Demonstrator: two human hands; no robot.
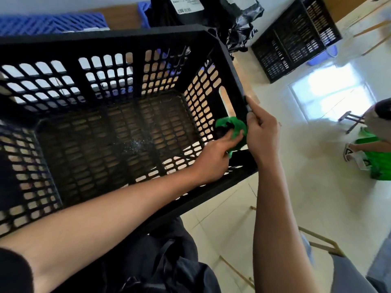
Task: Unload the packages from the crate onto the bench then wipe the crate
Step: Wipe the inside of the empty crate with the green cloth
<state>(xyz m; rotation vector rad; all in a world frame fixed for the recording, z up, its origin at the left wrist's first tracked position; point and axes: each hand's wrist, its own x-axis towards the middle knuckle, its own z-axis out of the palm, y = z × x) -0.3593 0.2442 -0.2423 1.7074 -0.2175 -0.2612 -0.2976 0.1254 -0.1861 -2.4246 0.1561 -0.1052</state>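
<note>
The black crate (118, 115) sits tilted before the person, with nothing inside it. The left hand (213, 157) presses a green cloth (234, 127) against its right inner wall; the right hand (261, 132) grips the rim there. Black packages (211, 11) lie on the wooden worktop (120, 16) beyond. A second black crate (296, 37) stands on the pale tiled floor (306, 155).

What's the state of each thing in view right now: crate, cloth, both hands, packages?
black crate: empty inside, tilted toward the person, some wet droplets on its floor
green cloth: bunched, pressed against the crate's inner right wall
left hand: inside the crate, fingers on the cloth
right hand: grips the crate's right rim
black packages: out of the crate, lying behind it
second black crate: on the floor, lying on its side
</note>
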